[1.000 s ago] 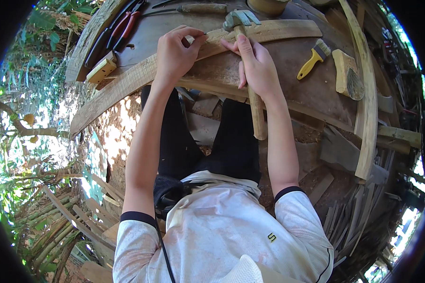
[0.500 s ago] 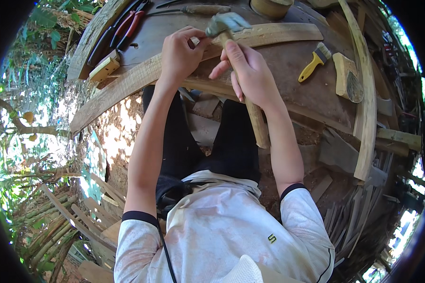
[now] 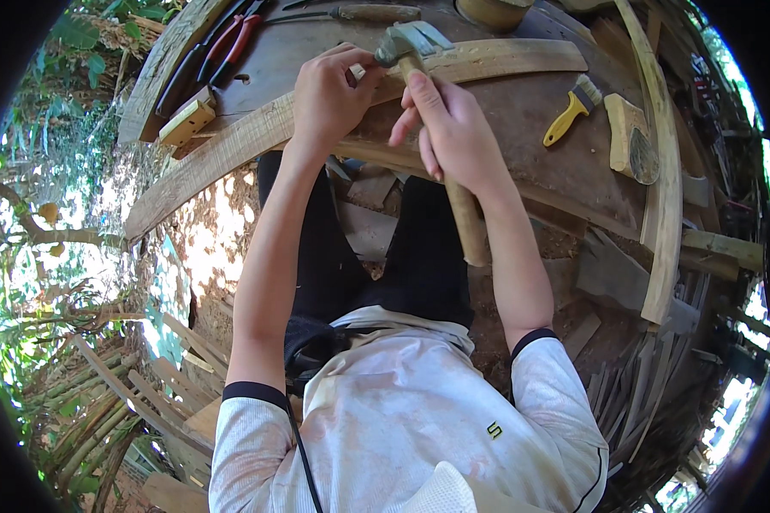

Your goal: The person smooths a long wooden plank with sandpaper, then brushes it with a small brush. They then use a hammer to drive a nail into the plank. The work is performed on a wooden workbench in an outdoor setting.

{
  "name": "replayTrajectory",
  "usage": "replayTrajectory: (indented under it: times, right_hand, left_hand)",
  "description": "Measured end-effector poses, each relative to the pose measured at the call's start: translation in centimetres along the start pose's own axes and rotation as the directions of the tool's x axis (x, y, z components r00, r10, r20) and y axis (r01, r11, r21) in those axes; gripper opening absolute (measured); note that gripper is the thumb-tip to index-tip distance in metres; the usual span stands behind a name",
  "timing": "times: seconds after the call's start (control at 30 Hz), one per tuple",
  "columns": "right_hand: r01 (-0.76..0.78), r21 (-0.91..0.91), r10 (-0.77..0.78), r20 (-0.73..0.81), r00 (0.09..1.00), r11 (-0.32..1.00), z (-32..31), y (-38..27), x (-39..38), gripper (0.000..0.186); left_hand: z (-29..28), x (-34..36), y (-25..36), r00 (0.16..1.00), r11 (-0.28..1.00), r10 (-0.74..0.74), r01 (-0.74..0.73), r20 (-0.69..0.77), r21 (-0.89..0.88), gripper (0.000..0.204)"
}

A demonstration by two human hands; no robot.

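Observation:
My right hand (image 3: 460,137) grips the wooden handle of a claw hammer (image 3: 464,224), index finger partly lifted off it. The metal head is at the far end, over a long curved wooden strip (image 3: 248,137) that lies across the workbench. Close to the hammer's striking face, my left hand (image 3: 329,98) rests at the strip with thumb and fingers pinched together. Whatever sits between those fingertips is too small or hidden to make out.
Red-handled pliers (image 3: 229,47) and a small wooden block (image 3: 188,124) lie at the left of the bench (image 3: 496,128). On the right are a yellow-handled brush (image 3: 566,120), a pale wood piece (image 3: 622,128) and a long pole (image 3: 663,214). A wooden-handled tool (image 3: 376,13) lies at the back.

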State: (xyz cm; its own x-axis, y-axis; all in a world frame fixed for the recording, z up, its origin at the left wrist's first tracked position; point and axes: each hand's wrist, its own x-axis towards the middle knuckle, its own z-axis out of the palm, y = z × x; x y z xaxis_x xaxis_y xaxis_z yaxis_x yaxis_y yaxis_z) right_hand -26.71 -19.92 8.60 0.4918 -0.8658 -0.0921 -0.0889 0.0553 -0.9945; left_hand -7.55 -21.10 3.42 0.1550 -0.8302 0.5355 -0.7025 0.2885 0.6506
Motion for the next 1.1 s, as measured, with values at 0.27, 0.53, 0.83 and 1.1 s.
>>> replayTrajectory:
  times: [0.27, 0.53, 0.83, 1.1]
  right_hand:
    - [-0.051, -0.002, 0.051, 0.051, 0.997, 0.999, -0.9, -0.7, 0.3, 0.058]
    - [-0.011, 0.013, 0.011, 0.044, 0.999, 1.0, -1.7, -0.2, 0.4, 0.058]
    - [0.098, -0.004, -0.098, -0.127, 0.987, 0.995, -3.5, 2.7, 2.2, 0.06]
    - [0.081, -0.017, -0.083, -0.13, 0.988, 0.997, -3.2, 2.8, 2.1, 0.058]
  left_hand:
    - [0.0, 0.2, 0.3, 1.0, 1.0, 0.009, -0.009, 0.009, 0.01, 0.012]
    - [-0.1, 0.0, 0.2, 1.0, 1.0, 0.014, -0.013, 0.013, -0.006, 0.011]
    - [-0.1, 0.2, 0.3, 0.998, 1.0, 0.02, -0.02, 0.051, 0.009, 0.012]
    - [-0.1, 0.3, 0.2, 0.998, 0.997, -0.044, 0.046, 0.047, -0.058, 0.014]
